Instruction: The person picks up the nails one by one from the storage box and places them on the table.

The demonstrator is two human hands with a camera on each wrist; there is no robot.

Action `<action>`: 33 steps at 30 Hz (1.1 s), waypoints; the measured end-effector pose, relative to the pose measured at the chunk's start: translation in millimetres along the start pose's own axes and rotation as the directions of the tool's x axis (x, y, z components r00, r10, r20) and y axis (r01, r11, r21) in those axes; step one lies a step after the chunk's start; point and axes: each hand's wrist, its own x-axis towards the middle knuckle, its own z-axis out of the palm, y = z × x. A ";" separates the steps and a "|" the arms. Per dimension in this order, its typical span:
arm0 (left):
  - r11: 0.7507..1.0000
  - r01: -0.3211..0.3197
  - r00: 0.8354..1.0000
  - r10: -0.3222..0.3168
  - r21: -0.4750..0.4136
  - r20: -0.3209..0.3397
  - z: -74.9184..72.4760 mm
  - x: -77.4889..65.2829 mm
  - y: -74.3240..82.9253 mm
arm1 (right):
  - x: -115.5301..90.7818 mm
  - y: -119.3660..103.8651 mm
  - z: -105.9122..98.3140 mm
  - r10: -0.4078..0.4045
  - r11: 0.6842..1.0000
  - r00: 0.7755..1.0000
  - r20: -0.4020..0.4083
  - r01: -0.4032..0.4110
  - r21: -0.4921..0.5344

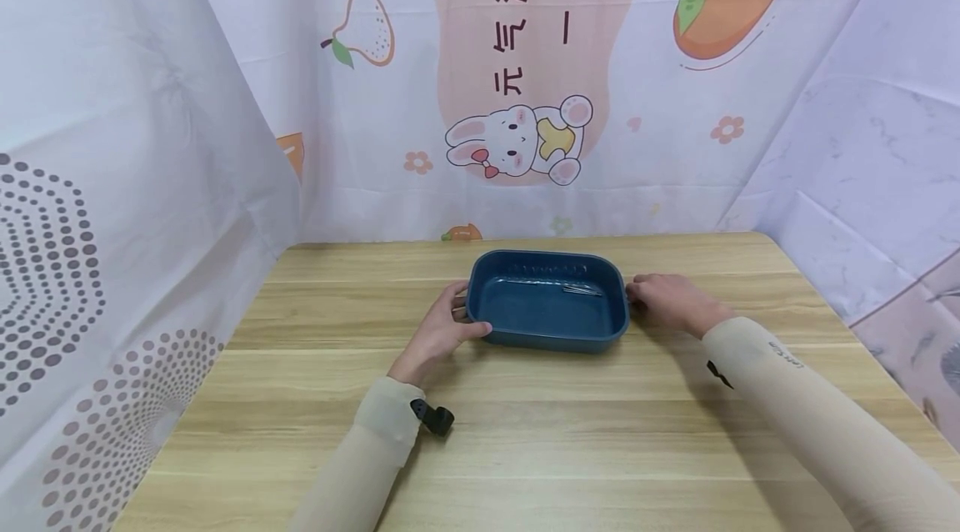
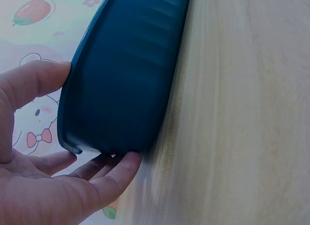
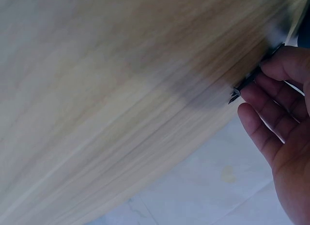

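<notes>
A dark blue rectangular tray (image 1: 547,340) stands on the wooden table, with several thin metallic sticks (image 1: 581,290) lying inside near its back right. My left hand (image 1: 442,330) grips the tray's left end, thumb at the near rim and fingers around the corner. In the left wrist view, the tray's side wall (image 2: 121,74) sits between thumb and fingers. Just beside the tray's right end is my right hand (image 1: 667,298). In the right wrist view it pinches a slim dark object (image 3: 248,80) with pointed tips; its exact kind is unclear.
The light wood table (image 1: 570,432) reaches back to a printed curtain (image 1: 375,140) with fruit and a rabbit. More patterned cloth (image 1: 135,182) hangs at the left, and marbled cloth (image 1: 862,182) hangs on the right.
</notes>
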 end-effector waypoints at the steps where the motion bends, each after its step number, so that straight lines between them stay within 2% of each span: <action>1: 1.000 -0.003 1.000 0.003 0.002 -0.002 0.1 -0.3 0.2 | -0.1 0.0 0.2 0.000 1.000 1.000 -0.001 0.000 0.000; 11: 1.000 -0.006 1.000 0.006 0.007 -0.013 0.8 -1.0 -0.2 | -1.5 1.1 0.2 -0.014 1.000 1.000 -0.010 0.014 0.001; 16: 1.000 -0.010 1.000 0.010 0.001 -0.012 0.0 -0.4 -1.1 | 1.3 2.4 -2.6 -0.015 1.000 0.999 -0.043 0.015 -0.009; 22: 1.000 -0.009 1.000 0.009 0.003 -0.008 0.7 -1.5 0.7 | 4.6 0.9 -18.3 -0.010 1.000 0.997 -0.083 0.008 -0.025; 28: 1.000 -0.007 1.000 0.007 0.009 -0.011 0.0 -1.2 0.8 | 9.9 -1.3 -36.2 -0.050 0.998 0.990 -0.129 0.045 -0.041; 33: 1.000 -0.006 1.000 0.006 0.008 -0.010 0.3 -1.1 0.1 | 16.0 -1.0 -46.3 -0.055 0.997 0.991 -0.118 0.049 -0.057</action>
